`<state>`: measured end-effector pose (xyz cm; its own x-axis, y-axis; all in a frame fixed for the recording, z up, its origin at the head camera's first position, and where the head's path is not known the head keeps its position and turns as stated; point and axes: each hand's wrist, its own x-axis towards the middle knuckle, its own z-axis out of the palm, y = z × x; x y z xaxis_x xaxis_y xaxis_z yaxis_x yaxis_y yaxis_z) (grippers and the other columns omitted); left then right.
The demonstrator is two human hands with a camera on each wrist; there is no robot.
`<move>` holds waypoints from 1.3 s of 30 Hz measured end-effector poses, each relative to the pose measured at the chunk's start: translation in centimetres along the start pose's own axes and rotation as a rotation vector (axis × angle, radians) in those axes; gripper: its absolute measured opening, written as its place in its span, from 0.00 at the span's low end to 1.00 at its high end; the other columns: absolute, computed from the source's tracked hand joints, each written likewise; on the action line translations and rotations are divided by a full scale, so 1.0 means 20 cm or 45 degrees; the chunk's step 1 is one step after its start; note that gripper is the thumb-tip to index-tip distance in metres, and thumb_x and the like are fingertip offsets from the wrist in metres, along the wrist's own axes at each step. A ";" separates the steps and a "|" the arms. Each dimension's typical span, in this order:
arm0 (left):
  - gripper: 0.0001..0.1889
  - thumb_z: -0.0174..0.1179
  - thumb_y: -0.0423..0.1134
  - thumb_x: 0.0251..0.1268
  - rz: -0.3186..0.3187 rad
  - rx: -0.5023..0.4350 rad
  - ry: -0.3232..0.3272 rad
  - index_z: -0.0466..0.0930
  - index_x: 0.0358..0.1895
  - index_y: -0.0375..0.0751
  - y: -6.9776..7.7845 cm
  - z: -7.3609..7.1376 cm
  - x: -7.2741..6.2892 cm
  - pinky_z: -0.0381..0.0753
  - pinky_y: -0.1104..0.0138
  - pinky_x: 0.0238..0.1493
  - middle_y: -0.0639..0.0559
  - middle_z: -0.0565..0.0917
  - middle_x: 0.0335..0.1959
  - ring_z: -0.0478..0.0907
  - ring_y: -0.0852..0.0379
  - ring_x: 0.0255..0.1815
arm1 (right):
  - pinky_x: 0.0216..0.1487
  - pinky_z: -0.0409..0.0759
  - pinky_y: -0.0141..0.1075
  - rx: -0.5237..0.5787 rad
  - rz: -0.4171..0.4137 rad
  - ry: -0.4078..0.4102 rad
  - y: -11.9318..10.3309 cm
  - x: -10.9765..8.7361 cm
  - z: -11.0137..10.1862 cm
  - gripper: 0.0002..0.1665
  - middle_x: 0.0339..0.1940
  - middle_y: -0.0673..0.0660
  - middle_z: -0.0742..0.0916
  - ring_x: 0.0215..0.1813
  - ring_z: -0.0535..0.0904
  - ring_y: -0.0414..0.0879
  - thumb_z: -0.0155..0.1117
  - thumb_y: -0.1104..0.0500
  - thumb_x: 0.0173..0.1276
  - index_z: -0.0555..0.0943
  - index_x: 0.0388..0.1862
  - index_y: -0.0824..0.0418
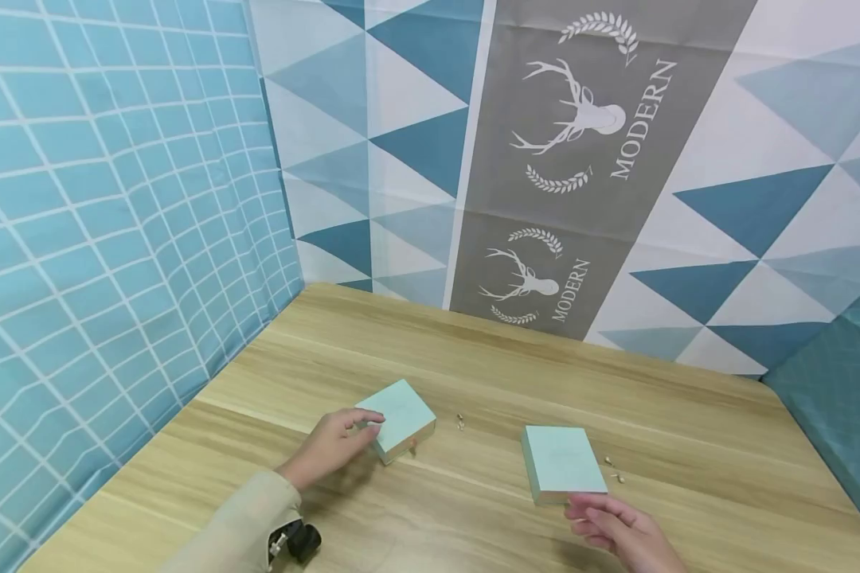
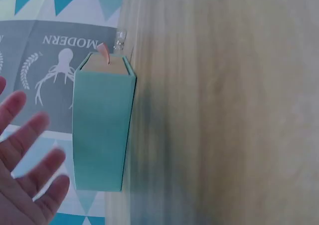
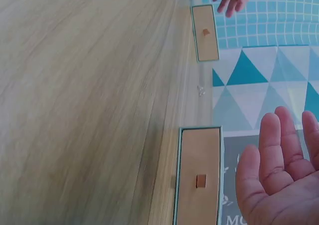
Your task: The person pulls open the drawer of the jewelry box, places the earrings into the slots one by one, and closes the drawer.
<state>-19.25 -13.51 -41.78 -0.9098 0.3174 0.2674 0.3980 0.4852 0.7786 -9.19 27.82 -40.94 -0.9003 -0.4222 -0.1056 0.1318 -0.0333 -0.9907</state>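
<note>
Two small mint-green drawer boxes lie on the table, each with a tan inner drawer and a ribbon pull tab. My left hand (image 1: 338, 442) hovers at the near-left edge of the left box (image 1: 404, 410), fingers loosely spread. In the left wrist view that box's closed green side (image 2: 102, 130) faces me, its pull tab (image 2: 103, 51) sticking out at the far end. At the front edge of the right box (image 1: 563, 460) is my right hand (image 1: 619, 527), its fingers relaxed. The right wrist view shows the tan drawer front (image 3: 199, 157) beside an empty right palm (image 3: 279, 177).
Tiny shiny pieces, resembling stud earrings, lie right of the left box (image 1: 460, 422); similar pieces (image 1: 614, 469) lie right of the other box. The wooden table (image 1: 430, 334) meets a patterned cloth backdrop (image 1: 416, 159) behind and a blue grid cloth (image 1: 115, 199) at left.
</note>
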 end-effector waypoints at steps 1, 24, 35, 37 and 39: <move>0.10 0.57 0.35 0.68 -0.016 0.004 0.027 0.81 0.47 0.33 0.00 0.00 0.01 0.71 0.43 0.56 0.37 0.81 0.52 0.73 0.35 0.58 | 0.51 0.76 0.28 0.035 -0.021 -0.045 0.00 0.01 0.00 0.23 0.47 0.43 0.85 0.49 0.80 0.37 0.42 0.63 0.78 0.82 0.49 0.41; 0.24 0.56 0.38 0.65 -0.548 0.152 -0.031 0.70 0.60 0.28 -0.02 -0.07 0.30 0.72 0.48 0.56 0.30 0.75 0.57 0.72 0.35 0.58 | 0.41 0.81 0.28 0.445 0.322 -0.119 0.03 0.17 0.14 0.17 0.37 0.53 0.88 0.39 0.85 0.40 0.50 0.56 0.76 0.75 0.57 0.65; 0.20 0.62 0.39 0.61 -0.584 0.151 -0.109 0.77 0.51 0.27 -0.04 -0.07 0.33 0.73 0.48 0.55 0.34 0.78 0.53 0.74 0.38 0.55 | 0.30 0.80 0.26 0.029 0.450 0.190 -0.02 0.22 0.24 0.25 0.28 0.53 0.86 0.27 0.83 0.37 0.60 0.56 0.69 0.70 0.51 0.78; 0.19 0.63 0.40 0.60 -0.590 0.161 -0.112 0.78 0.49 0.28 -0.05 -0.07 0.33 0.74 0.48 0.54 0.35 0.79 0.52 0.75 0.39 0.53 | 0.29 0.80 0.26 -0.018 0.449 0.193 -0.03 0.26 0.27 0.29 0.28 0.54 0.85 0.26 0.83 0.36 0.59 0.57 0.69 0.66 0.52 0.82; 0.18 0.63 0.41 0.60 -0.596 0.177 -0.125 0.79 0.46 0.29 -0.05 -0.07 0.32 0.75 0.49 0.52 0.37 0.79 0.50 0.76 0.40 0.52 | 0.27 0.79 0.26 -0.040 0.449 0.201 -0.04 0.30 0.30 0.30 0.26 0.54 0.85 0.23 0.81 0.35 0.59 0.57 0.69 0.65 0.53 0.83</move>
<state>-25.70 -13.09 -39.96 -0.9820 0.1115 -0.1524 -0.0324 0.6957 0.7176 -12.15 19.83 -40.29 -0.8551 -0.2580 -0.4497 0.4342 0.1178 -0.8931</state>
